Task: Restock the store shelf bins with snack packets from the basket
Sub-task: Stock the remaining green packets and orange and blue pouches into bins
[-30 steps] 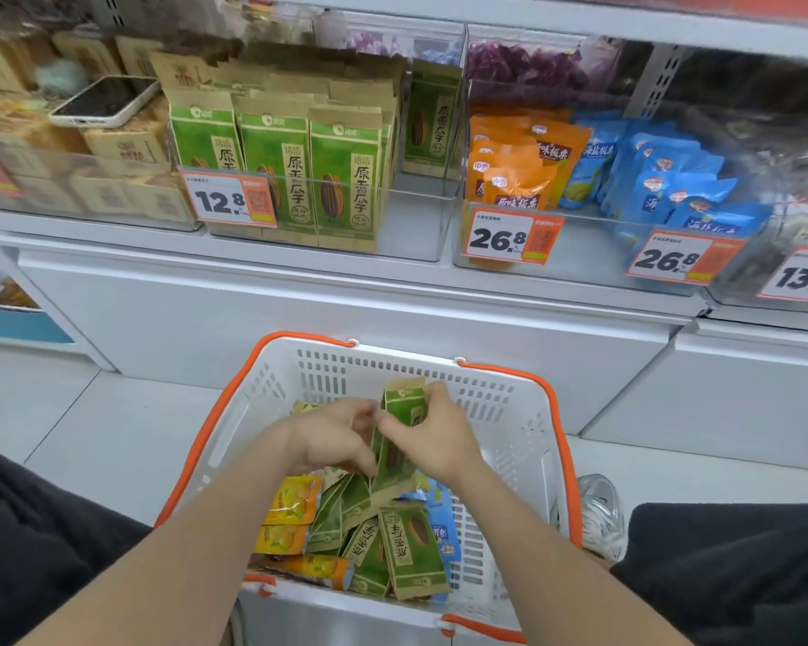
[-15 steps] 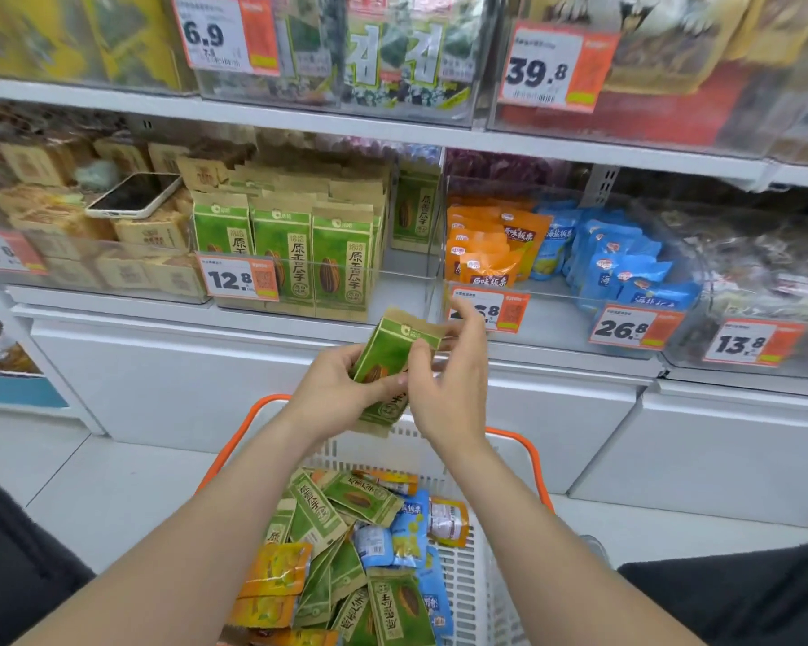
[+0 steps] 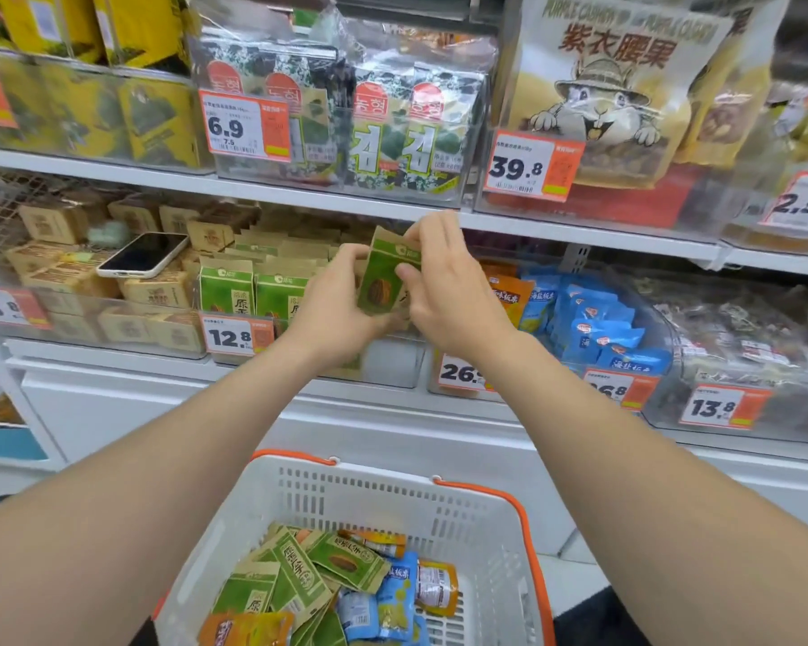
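Both hands have risen from just above the basket to the level of the middle shelf, carrying the green packet [image 3: 386, 282] with them, and the view has tilted up so that the top row of bins now shows. The forearms reach forward and up, converging. The left hand [image 3: 332, 310] is turned thumb-up, its fingers curled round the packet's left edge and lower corner. The right hand [image 3: 449, 291] shows its back; its thumb presses on the packet's front face while its fingers wrap over the top right corner.

Behind the hands stands the clear bin [image 3: 393, 361] marked by a 12.8 price tag [image 3: 236, 335], with upright green packs [image 3: 227, 291] filling its left part; the hands hide its right part. A phone [image 3: 143, 254] lies screen-up on brown boxes [image 3: 155, 291] in the next bin to the left. To the right are orange packets [image 3: 509, 293] and blue packets [image 3: 598, 324]. Below, the white basket [image 3: 393, 487] with its orange rim holds a loose heap of packets [image 3: 327, 585] in green, orange and blue.

The green packet is upright, tilted slightly right, gripped between the two hands in front of the clear bin, its top flap standing above the left fingers. Motion blur makes it hard to say whether a second packet sits behind it.
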`<state>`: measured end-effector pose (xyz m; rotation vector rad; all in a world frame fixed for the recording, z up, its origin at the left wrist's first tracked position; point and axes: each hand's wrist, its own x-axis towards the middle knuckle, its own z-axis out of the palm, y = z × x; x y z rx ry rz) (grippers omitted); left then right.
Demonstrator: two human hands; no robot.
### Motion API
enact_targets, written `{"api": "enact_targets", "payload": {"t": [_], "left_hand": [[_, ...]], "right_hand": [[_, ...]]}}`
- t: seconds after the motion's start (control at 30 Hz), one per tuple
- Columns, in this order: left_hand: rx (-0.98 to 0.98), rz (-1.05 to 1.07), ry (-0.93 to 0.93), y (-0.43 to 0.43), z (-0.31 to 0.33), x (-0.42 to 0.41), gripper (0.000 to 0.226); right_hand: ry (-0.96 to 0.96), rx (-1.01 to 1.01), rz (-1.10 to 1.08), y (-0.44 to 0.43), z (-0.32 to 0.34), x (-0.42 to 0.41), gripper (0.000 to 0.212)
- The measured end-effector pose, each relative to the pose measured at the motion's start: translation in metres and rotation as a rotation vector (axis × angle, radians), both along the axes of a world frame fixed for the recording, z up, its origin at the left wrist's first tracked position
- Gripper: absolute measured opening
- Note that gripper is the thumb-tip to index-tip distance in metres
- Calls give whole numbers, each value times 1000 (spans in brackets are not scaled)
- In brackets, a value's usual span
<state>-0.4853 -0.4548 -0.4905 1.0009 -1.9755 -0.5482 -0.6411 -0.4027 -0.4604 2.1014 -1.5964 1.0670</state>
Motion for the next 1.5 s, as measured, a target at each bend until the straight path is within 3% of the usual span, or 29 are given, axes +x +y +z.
{"api": "enact_targets", "payload": {"t": [0.1, 0.27, 0.47, 0.57, 0.7, 1.0, 1.13, 1.33, 1.5], "left_hand": [[-38, 139, -367, -17, 9, -7, 108], [-135, 168, -772, -51, 7, -10, 108], [-308, 325, -676, -67, -22, -9, 102], [-380, 337, -678, -75, -22, -10, 106], [-470, 338, -719, -84, -31, -10, 95], [-512, 345, -678, -92, -37, -10, 78], [-517, 315, -689, -92, -37, -6, 78], [-508, 299, -698, -87, -36, -4, 76], [-509, 276, -682, -84, -36, 0, 76]], "right_hand": [[39, 3, -55, -19, 14, -16, 21], [169, 164, -150, -49, -4, -33, 30], [362, 261, -365, -88, -27, -23, 46], [417, 346, -517, -115, -25, -20, 45], [414, 435, -648, -153, -25, -21, 42], [526, 315, -783, -205, -43, -19, 42], [644, 424, -842, -195, -47, -14, 46], [991, 607, -920, -182, -57, -14, 65], [1026, 737, -949, -183, -61, -14, 98]]}}
